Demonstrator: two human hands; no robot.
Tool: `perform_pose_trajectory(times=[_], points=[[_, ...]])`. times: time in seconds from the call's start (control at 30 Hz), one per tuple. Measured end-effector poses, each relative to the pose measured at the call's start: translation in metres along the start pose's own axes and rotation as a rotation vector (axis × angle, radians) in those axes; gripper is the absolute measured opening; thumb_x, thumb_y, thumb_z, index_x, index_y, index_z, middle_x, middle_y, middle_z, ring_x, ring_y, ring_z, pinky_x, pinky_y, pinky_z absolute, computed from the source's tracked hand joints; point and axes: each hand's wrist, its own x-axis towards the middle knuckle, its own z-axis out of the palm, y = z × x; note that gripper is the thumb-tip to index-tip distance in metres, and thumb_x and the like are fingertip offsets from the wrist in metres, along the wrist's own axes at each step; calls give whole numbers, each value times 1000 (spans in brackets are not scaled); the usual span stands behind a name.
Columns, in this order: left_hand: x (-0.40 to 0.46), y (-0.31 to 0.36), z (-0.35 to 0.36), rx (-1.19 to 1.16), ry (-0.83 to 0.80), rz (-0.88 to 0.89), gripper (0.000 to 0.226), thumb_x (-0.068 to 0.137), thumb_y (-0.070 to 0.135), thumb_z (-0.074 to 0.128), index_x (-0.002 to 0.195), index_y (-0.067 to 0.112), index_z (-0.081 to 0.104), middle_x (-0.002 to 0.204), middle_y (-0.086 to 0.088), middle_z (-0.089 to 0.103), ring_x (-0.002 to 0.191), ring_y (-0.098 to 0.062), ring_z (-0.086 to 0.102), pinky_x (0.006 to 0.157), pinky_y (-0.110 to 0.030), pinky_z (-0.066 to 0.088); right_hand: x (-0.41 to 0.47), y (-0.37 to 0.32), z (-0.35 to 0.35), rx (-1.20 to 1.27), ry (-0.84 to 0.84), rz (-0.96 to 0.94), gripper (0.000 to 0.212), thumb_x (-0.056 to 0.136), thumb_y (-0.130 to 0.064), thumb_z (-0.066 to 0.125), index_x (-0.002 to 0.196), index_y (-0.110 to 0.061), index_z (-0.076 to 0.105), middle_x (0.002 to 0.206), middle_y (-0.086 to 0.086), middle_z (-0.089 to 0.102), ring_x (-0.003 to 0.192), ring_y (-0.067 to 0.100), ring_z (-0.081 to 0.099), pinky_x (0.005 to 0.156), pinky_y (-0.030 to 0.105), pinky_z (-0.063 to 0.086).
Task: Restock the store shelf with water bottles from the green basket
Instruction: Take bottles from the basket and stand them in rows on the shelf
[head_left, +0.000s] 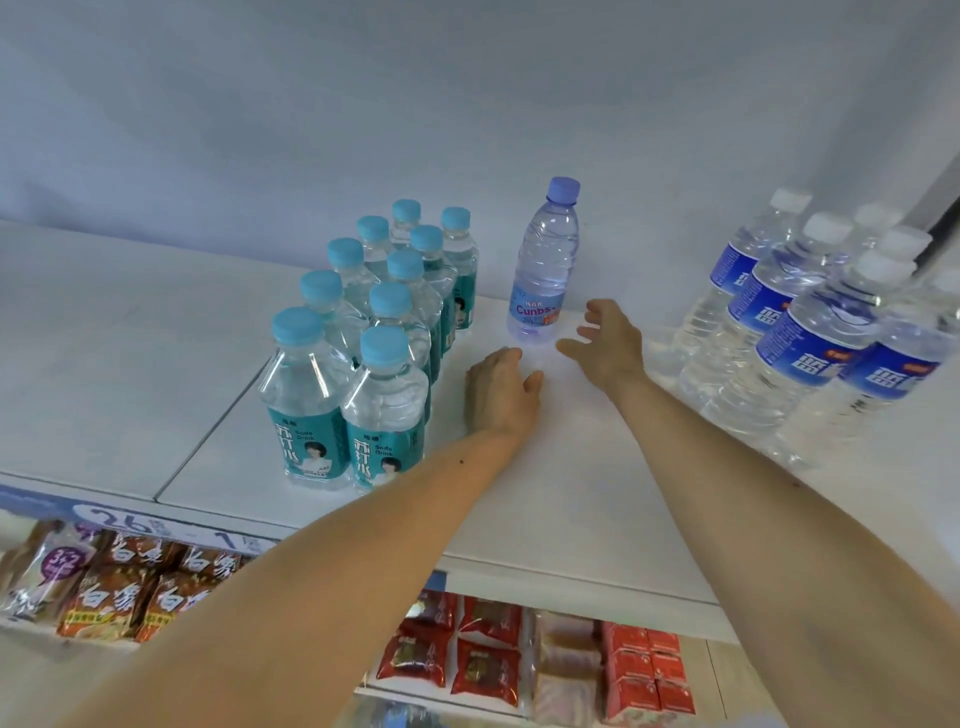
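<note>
The picture is bright, with soft, even light that seems to come from above. The white shelf (571, 493) shines pale, with only faint shadows under the bottles and hands. Small glints sit on the clear plastic of the blue-label bottles (810, 332). The wide lens bends things at the edges, so those bottles lean. The snack packs (119, 587) at the lower left look blurry. The middle is fairly sharp.

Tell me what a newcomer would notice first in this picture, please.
A lone purple-capped bottle stands upright at the back of the white shelf, between teal-labelled bottles and blue-labelled bottles. Both hands, left hand and right hand, reach toward it with empty fingers.
</note>
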Motion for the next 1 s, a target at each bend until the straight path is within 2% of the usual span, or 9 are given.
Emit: perform_pose_trajectory(times=[0.13, 0.23, 0.3, 0.53, 0.63, 0.73, 0.83, 1.0], points=[[-20, 12, 1, -10, -64, 38, 41, 93, 27, 54, 131, 11, 51, 135, -6, 54, 125, -24, 48, 103, -32, 38, -43, 2, -23, -46, 98, -16, 43, 79, -6, 74, 118, -6, 56, 118, 10, 61, 82, 16, 62, 74, 21, 45], [-43, 23, 3, -27, -151, 86, 42, 94, 29, 52, 133, 14, 48, 139, -3, 50, 130, -22, 41, 105, -33, 36, -79, 7, -40, -92, 147, -41, 34, 80, -8, 73, 112, -8, 60, 110, 8, 64, 75, 13, 59, 70, 15, 39], [-60, 32, 5, -54, -150, 122, 40, 94, 27, 53, 131, 13, 51, 136, -4, 53, 128, -22, 45, 103, -32, 37, -101, 8, -52, -114, 168, -56, 31, 82, -9, 71, 112, -8, 61, 110, 7, 65, 77, 14, 59, 73, 16, 41], [-135, 52, 13, -148, -52, 172, 30, 92, 21, 56, 121, 13, 59, 127, -7, 58, 119, -23, 52, 99, -28, 39, -173, 29, -87, -159, 255, -107, 22, 92, -9, 58, 113, -4, 60, 115, 13, 61, 93, 27, 63, 87, 34, 48], [-176, 50, 21, -183, 53, 186, 28, 92, 17, 56, 119, 11, 61, 124, -7, 60, 117, -22, 53, 97, -20, 34, -213, 50, -102, -150, 287, -133, 23, 93, -11, 56, 115, -4, 59, 116, 14, 59, 94, 27, 62, 89, 37, 48], [-223, 41, 31, -195, 168, 215, 25, 92, 14, 56, 116, 10, 62, 119, -7, 62, 113, -24, 53, 93, -19, 34, -258, 73, -114, -108, 310, -190, 24, 94, -11, 54, 116, -2, 57, 116, 16, 55, 92, 24, 60, 86, 32, 48], [-267, 23, 42, -147, 261, 268, 24, 91, 14, 56, 114, 12, 62, 117, -5, 63, 112, -23, 53, 98, -31, 41, -299, 91, -118, -70, 330, -313, 21, 94, -7, 53, 113, 0, 57, 115, 17, 53, 90, 16, 56, 83, 23, 44], [-323, -21, 71, -41, 218, 270, 24, 89, 14, 56, 112, 13, 62, 115, -4, 62, 109, -26, 52, 97, -39, 39, -356, 128, -99, -17, 319, -339, 18, 94, -7, 52, 110, 2, 56, 112, 15, 51, 91, 19, 58, 83, 19, 44]])
